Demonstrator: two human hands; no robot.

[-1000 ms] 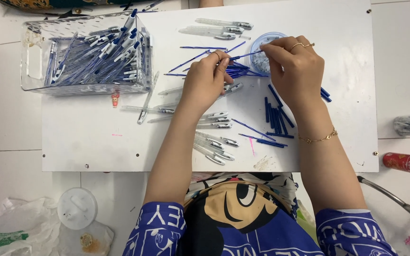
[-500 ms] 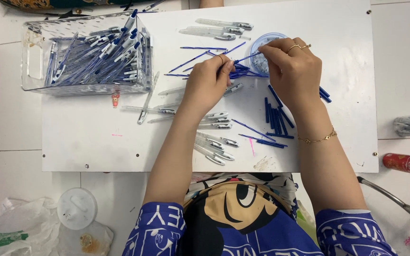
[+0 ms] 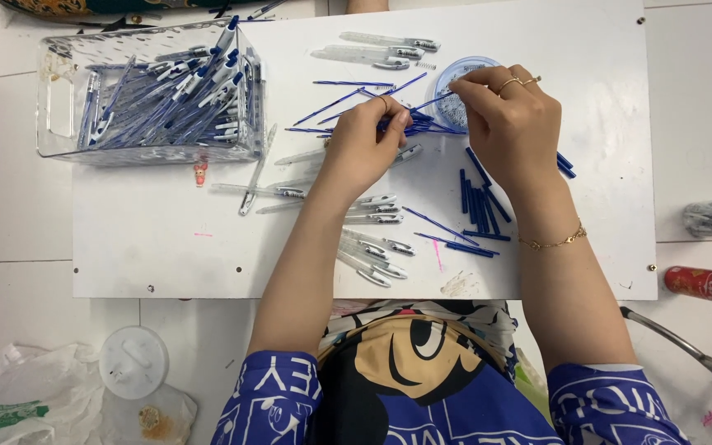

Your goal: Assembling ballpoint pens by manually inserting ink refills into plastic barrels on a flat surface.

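L hand (image 3: 364, 140) closed down on the bundle of blue refills (image 3: 405, 124), pinning it to the board so the thin rods don't roll apart. R hand (image 3: 508, 111) fingertips pinched together right over the small blue dish (image 3: 459, 107); looks like it's nipping sth tiny at the end of one refill, can't tell what exactly. Both hands meet at the top centre of the white board (image 3: 166, 239), so parts stay within short reach.

Sorted by kind, I think: clear pen barrels (image 3: 372, 239) near my body, short blue caps (image 3: 475, 202) by my R wrist, more barrels (image 3: 381, 49) up top. Clear plastic bin (image 3: 150, 91) of assembled pens sits top L, well apart.

Board lies on a white tiled floor (image 3: 10, 222). Red can (image 3: 710, 284) to the R, plastic bag (image 3: 18, 404) w/ a round lid (image 3: 132, 361) lower L.
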